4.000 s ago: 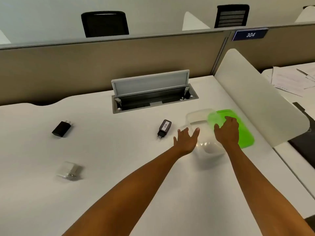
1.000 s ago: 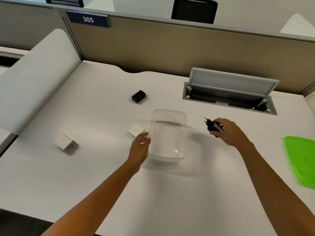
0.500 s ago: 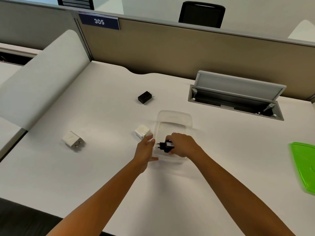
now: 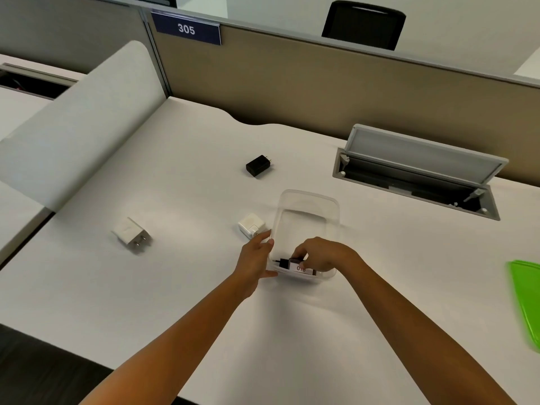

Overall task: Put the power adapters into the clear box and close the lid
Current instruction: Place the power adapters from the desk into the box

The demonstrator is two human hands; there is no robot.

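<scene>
Head view: a clear box [image 4: 306, 217] is being shown lidless on a white desk [image 4: 181, 302], and every place below is being given relative to that box. A black labelled adapter [image 4: 295, 266] is being held inside the box at its near end, with its prongs pointing toward the box's left wall. It is being pinched by the right hand [image 4: 321, 255], whose fingers are curled down over the near rim; whether the adapter is resting on the box floor cannot be told. The box's left near wall is being touched by the left hand [image 4: 254, 260], which is being kept flat with its fingers pressed together and its thumb lying along the near corner.

A rounded white adapter [image 4: 251, 225] is being seen just beside the box's left wall, next to the left fingertips. A square white adapter [image 4: 131, 235], prongs toward the viewer, is being seen well to the left of the box. A plain black adapter [image 4: 258, 166] is being seen beyond the box's far left corner, apart from it. The green lid [image 4: 526, 302] is being seen far to the right of the box, cut off by the frame edge. An open cable hatch [image 4: 415, 176] is being seen in the desk beyond the box's far right corner.
</scene>
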